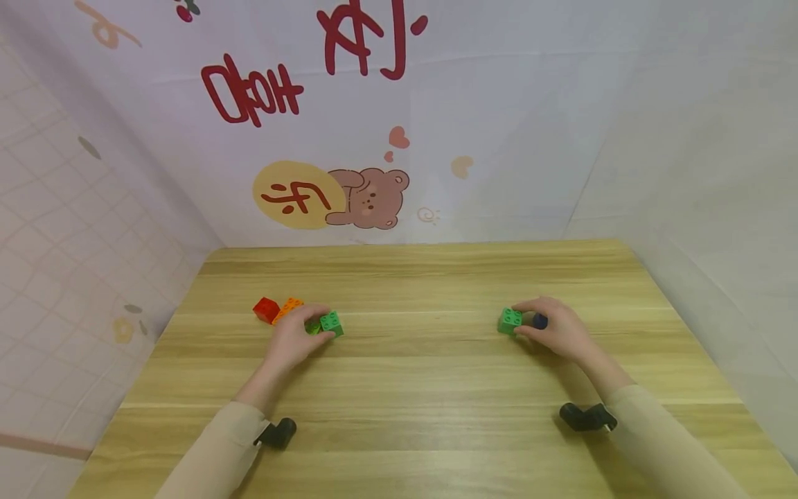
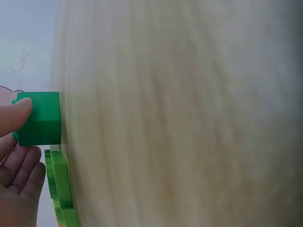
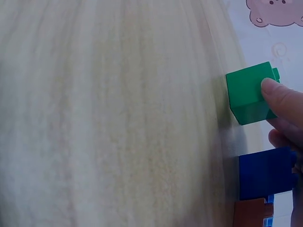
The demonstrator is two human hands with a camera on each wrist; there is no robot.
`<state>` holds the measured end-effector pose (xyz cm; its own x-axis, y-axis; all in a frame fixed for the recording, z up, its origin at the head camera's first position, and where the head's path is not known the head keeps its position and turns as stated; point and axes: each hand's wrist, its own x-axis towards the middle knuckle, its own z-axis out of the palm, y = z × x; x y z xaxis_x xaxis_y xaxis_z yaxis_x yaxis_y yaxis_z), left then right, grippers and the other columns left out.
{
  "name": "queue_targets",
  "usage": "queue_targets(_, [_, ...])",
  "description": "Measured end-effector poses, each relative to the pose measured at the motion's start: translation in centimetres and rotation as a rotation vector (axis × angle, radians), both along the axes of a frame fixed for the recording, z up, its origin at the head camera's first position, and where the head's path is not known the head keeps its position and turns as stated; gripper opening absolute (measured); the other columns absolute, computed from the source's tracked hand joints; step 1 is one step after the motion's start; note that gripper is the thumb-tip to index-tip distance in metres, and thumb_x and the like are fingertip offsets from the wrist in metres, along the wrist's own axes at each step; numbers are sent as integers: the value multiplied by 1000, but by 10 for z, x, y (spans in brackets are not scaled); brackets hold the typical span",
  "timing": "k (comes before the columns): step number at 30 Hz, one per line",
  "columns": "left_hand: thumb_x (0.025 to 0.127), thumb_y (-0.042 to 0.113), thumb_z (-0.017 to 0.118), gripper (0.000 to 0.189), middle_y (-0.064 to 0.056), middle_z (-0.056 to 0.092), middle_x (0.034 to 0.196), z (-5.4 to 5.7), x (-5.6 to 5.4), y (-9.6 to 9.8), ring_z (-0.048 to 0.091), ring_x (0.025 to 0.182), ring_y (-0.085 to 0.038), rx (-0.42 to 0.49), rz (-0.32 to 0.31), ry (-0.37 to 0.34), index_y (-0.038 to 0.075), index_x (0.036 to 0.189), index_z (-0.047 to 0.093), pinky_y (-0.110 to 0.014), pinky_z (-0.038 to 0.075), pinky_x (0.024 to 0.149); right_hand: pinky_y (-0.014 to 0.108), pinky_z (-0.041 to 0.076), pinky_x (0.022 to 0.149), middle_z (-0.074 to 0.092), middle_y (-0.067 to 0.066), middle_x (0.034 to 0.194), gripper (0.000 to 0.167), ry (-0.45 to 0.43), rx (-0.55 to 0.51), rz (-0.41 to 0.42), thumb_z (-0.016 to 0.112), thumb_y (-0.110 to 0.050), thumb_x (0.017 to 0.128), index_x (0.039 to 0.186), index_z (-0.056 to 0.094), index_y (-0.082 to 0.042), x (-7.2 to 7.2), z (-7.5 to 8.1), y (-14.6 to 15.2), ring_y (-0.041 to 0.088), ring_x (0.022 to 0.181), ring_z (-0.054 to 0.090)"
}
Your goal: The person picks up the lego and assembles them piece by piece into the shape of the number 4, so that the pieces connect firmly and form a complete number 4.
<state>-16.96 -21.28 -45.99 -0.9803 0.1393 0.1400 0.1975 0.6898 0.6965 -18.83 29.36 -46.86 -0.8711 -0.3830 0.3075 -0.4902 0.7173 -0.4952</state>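
Pinching, left hand (image 1: pixel 294 335): clamped on green block (image 1: pixel 332 324)
Right hand (image 1: pixel 556 328): clamped on second green block (image 1: pixel 509 321)
Tabletop (image 1: pixel 411 402): blue block (image 3: pixel 264 174) near right hand

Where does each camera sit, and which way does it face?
Head: worn on the head, facing forward and down at the wooden tabletop; left grip, right grip and both beige sleeves show.
Left wrist: worn there, looking at the pinched left green toy brick; thumb and fingers show.
Right wrist: worn there, looking at the pinched right green toy brick; thumb and fingers show.
Head and right wrist share the cartoon bear.
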Motion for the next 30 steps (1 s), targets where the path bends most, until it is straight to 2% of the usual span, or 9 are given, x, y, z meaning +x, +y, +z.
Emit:
queue_targets(10, [82, 15, 82, 40, -10, 67, 120, 2, 3, 4, 60, 106, -30, 23, 13, -25, 7, 120, 70, -49, 49, 93, 54, 47, 92, 70, 12, 110, 36, 43, -29, -2, 84, -9, 78, 112, 72, -7, 3, 10, -7, 35, 105, 62])
queue_targets(18, [83, 13, 82, 36, -11, 65, 116, 9, 6, 18, 61, 104, -31, 55, -21, -13, 6, 117, 71, -49, 51, 90, 53, 48, 93, 70, 9, 113, 36, 6, -61, 37, 83, -10, 80, 114, 71, -8, 7, 20, -27, 33, 107, 62])
queue_targets(30, [81, 10, 83, 37, -11, 68, 112, 9, 5, 42, 65, 101, -30, 79, -88, 28, 5, 116, 72, -45, 54, 89, 47, 52, 89, 69, 5, 114, 38, -13, -153, 103, 83, -9, 80, 116, 70, -9, 6, 4, -56, 26, 104, 63])
